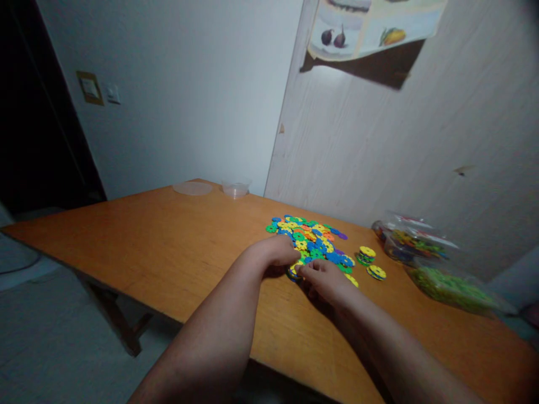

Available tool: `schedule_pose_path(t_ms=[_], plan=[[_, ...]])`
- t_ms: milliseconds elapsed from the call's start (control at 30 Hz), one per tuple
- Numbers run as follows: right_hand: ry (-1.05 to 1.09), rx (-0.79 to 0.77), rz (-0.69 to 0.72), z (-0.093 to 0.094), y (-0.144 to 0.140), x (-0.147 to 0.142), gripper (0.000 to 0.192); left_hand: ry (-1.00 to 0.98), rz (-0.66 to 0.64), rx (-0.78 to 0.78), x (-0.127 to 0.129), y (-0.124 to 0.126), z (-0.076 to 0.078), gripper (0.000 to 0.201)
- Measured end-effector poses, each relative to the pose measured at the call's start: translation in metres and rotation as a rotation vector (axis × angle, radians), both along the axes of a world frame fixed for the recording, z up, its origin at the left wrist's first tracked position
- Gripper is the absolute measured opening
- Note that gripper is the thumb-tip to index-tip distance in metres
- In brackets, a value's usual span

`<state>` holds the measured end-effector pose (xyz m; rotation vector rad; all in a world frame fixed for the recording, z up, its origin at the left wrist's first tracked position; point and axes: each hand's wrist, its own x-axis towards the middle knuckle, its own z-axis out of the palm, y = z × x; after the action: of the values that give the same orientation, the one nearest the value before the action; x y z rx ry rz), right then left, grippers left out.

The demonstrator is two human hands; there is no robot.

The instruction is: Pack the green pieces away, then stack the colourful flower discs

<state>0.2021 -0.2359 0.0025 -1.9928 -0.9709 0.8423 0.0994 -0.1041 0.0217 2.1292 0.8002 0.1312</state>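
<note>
Both my hands meet at the near edge of a loose pile of colourful notched plastic discs (318, 244). Between them, low on the table, is a small stack of these discs (293, 271) with a yellow one on top. My left hand (281, 251) curls around the far left side of the stack, its fingertips partly hidden. From the right, my right hand (326, 278) has thumb and forefinger closed at the stack's edge. To the right stand two more stacks: a taller yellow-topped stack (366, 255) and a lower yellow-topped stack (376, 272).
Clear bags of small pieces, one mixed-colour bag (415, 244) and one green bag (452, 289), lie at the table's right. A clear plastic tub (236, 188) and a flat round lid (192, 188) rest at the back left. Walls border the wooden table (168, 247) behind.
</note>
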Motion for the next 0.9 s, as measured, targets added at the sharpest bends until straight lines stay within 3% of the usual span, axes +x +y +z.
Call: schedule_pose_path(t_ms=[233,433,567,700,800,900], plan=[[0.087,0.006,0.011,0.0,-0.009,-0.006,0.023,0.038,-0.017,-0.139,-0.005,-0.018,0.011,0.01],[0.147,0.029,-0.016,-0.004,-0.046,0.003,0.022,0.035,-0.153,-0.256,0.006,-0.046,0.012,0.011],[0.185,0.055,-0.061,-0.007,-0.082,0.025,0.024,-0.016,-0.13,-0.311,0.029,-0.079,0.003,0.011],[0.187,0.064,-0.168,-0.009,-0.113,0.052,0.027,-0.067,-0.105,-0.246,0.058,-0.112,-0.004,0.015],[0.204,0.086,-0.255,-0.01,-0.128,0.074,0.026,-0.048,-0.101,-0.192,0.082,-0.128,-0.006,0.019],[0.235,0.115,-0.313,-0.011,-0.134,0.096,0.022,-0.075,-0.076,-0.266,0.107,-0.137,-0.008,0.016]])
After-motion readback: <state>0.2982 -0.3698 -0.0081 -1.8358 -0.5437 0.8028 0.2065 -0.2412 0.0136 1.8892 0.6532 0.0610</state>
